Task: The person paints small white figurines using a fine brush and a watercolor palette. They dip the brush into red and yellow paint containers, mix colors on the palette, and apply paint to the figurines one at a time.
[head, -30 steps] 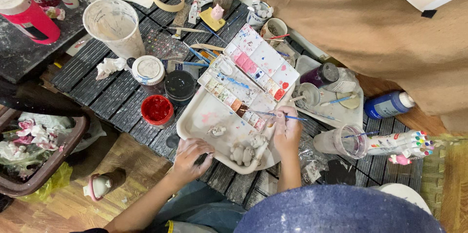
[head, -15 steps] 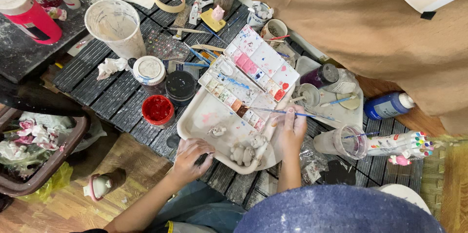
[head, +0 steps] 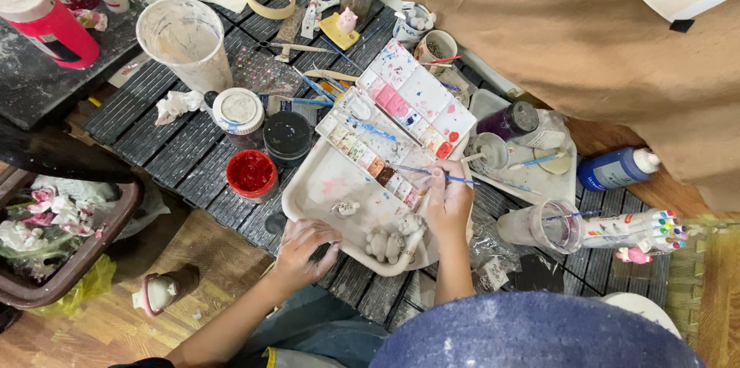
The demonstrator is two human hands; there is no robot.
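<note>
Right hand (head: 449,202) grips a thin paintbrush (head: 432,174), its long axis running left toward the watercolour palette (head: 385,137). Left hand (head: 304,246) rests curled on the white tray's (head: 308,191) near rim; whether it holds anything cannot be told.

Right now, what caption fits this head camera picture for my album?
Right hand dips a thin brush into the paint palette; left hand steadies the white tray.

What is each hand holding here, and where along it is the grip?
The right hand holds a thin blue paintbrush around mid-handle, bristle end over the paint palette. The left hand grips the near rim of the white tray.
</note>
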